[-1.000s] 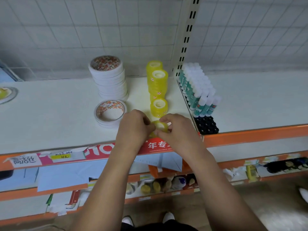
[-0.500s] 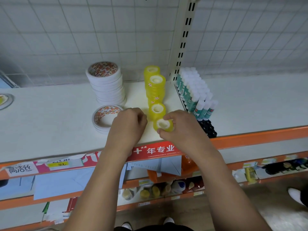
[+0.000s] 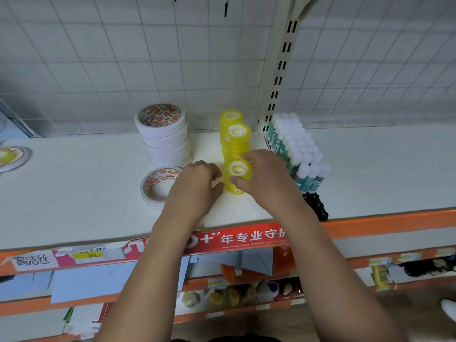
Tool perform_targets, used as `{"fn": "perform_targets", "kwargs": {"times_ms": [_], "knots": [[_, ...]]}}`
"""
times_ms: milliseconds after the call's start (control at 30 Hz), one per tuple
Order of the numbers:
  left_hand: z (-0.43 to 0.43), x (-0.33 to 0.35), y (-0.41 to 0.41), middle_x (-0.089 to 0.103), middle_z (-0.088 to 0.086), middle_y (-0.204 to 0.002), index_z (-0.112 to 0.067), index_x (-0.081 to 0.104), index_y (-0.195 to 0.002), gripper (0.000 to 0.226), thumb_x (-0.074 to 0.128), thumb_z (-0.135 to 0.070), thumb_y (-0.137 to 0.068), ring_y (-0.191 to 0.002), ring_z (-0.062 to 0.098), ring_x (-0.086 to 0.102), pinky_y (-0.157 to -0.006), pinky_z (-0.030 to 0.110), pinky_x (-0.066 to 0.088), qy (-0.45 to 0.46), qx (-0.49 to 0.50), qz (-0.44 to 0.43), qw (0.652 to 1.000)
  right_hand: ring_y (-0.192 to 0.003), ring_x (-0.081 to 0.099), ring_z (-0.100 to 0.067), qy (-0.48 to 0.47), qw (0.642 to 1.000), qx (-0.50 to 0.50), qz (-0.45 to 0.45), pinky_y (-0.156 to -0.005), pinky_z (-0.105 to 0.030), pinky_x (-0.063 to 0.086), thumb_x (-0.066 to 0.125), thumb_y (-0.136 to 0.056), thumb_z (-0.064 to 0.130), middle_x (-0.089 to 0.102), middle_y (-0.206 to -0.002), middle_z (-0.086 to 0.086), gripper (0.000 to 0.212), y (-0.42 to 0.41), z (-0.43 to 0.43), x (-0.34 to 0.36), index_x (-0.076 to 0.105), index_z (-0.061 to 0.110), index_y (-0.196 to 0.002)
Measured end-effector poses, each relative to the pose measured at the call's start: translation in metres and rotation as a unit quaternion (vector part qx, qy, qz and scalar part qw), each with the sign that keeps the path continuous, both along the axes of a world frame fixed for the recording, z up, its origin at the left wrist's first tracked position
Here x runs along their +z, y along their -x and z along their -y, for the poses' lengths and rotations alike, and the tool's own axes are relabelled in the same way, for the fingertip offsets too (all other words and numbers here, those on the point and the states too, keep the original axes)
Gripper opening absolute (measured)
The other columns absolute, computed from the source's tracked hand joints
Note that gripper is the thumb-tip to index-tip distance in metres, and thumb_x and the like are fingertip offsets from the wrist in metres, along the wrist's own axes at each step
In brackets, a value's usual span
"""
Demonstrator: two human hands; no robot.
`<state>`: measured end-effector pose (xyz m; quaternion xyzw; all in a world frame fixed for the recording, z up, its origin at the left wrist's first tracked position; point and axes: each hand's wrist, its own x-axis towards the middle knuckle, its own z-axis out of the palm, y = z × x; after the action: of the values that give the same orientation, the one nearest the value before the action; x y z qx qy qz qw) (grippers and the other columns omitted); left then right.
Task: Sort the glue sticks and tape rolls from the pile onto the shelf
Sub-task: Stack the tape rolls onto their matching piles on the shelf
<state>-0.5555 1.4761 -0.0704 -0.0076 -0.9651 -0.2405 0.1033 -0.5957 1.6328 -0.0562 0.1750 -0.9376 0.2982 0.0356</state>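
My right hand (image 3: 265,178) grips a small yellow tape roll (image 3: 238,170) that sits on top of the front yellow stack (image 3: 235,190) on the white shelf (image 3: 86,193). My left hand (image 3: 197,191) rests just left of that stack, fingers curled, thumb touching its side. Behind it stand two taller yellow tape stacks (image 3: 238,137). White tape rolls form a tall stack (image 3: 164,137) and a short one (image 3: 158,188) to the left. Glue sticks (image 3: 294,149) with white caps stand in rows on the right.
Black-capped items (image 3: 317,208) stand at the front of the glue stick rows. A slotted shelf upright (image 3: 278,77) rises behind the stacks. A flat round tape (image 3: 12,156) lies at the far left. Lower shelves hold papers and small bottles (image 3: 237,294).
My right hand lifted the yellow roll from the shelf's front edge and moved it back onto the front yellow stack. My left hand let go of it and followed alongside.
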Motion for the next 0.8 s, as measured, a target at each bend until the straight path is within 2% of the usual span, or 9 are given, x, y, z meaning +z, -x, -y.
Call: {"fn": "perform_targets", "kwargs": {"times_ms": [200, 433, 567, 700, 800], "knots": [[-0.002, 0.001, 0.008, 0.069, 0.003, -0.103, -0.012, 0.066, -0.117, 0.038, 0.072, -0.025, -0.082, -0.092, 0.024, 0.061, -0.08, 0.035, 0.049, -0.008, -0.004, 0.006, 1.0, -0.097, 0.057, -0.019, 0.052, 0.998, 0.005, 0.027, -0.084, -0.037, 0.048, 0.084, -0.071, 0.035, 0.058, -0.109, -0.002, 0.058, -0.005, -0.007, -0.003, 0.059, 0.014, -0.119], [-0.006, 0.005, 0.013, 0.071, 0.0, -0.098, -0.012, 0.07, -0.107, 0.028, 0.073, -0.024, -0.082, -0.089, 0.022, 0.062, -0.081, 0.037, 0.05, -0.008, -0.007, 0.032, 0.999, -0.092, 0.065, -0.015, 0.073, 0.993, 0.024, 0.087, -0.086, -0.038, 0.053, 0.081, -0.077, 0.025, 0.071, -0.103, 0.002, 0.041, -0.001, -0.015, -0.004, 0.067, 0.018, -0.114], [-0.009, 0.006, 0.014, 0.07, -0.001, -0.096, -0.013, 0.069, -0.109, 0.03, 0.074, -0.025, -0.081, -0.087, 0.019, 0.062, -0.08, 0.036, 0.05, -0.022, -0.007, 0.044, 0.999, -0.083, 0.065, -0.008, 0.094, 0.99, 0.018, 0.103, -0.083, -0.035, 0.055, 0.082, -0.075, 0.019, 0.063, -0.084, 0.018, 0.038, 0.0, -0.018, -0.004, 0.068, 0.021, -0.11], [-0.011, 0.005, 0.013, 0.071, 0.0, -0.097, -0.012, 0.069, -0.11, 0.03, 0.073, -0.024, -0.083, -0.087, 0.021, 0.062, -0.081, 0.036, 0.05, -0.022, 0.004, 0.048, 0.999, -0.087, 0.066, -0.014, 0.1, 0.99, 0.022, 0.1, -0.084, -0.039, 0.055, 0.081, -0.075, 0.02, 0.069, -0.097, 0.005, 0.039, 0.0, -0.02, -0.007, 0.067, 0.02, -0.112], [-0.015, 0.004, 0.009, 0.07, 0.002, -0.103, -0.01, 0.068, -0.112, 0.032, 0.072, -0.023, -0.084, -0.093, 0.023, 0.062, -0.085, 0.037, 0.049, -0.012, 0.017, 0.046, 0.999, -0.094, 0.062, -0.019, 0.052, 0.995, 0.028, 0.08, -0.084, -0.038, 0.051, 0.08, -0.077, 0.025, 0.065, -0.109, -0.002, 0.046, -0.003, -0.02, -0.009, 0.063, 0.018, -0.118]]}}
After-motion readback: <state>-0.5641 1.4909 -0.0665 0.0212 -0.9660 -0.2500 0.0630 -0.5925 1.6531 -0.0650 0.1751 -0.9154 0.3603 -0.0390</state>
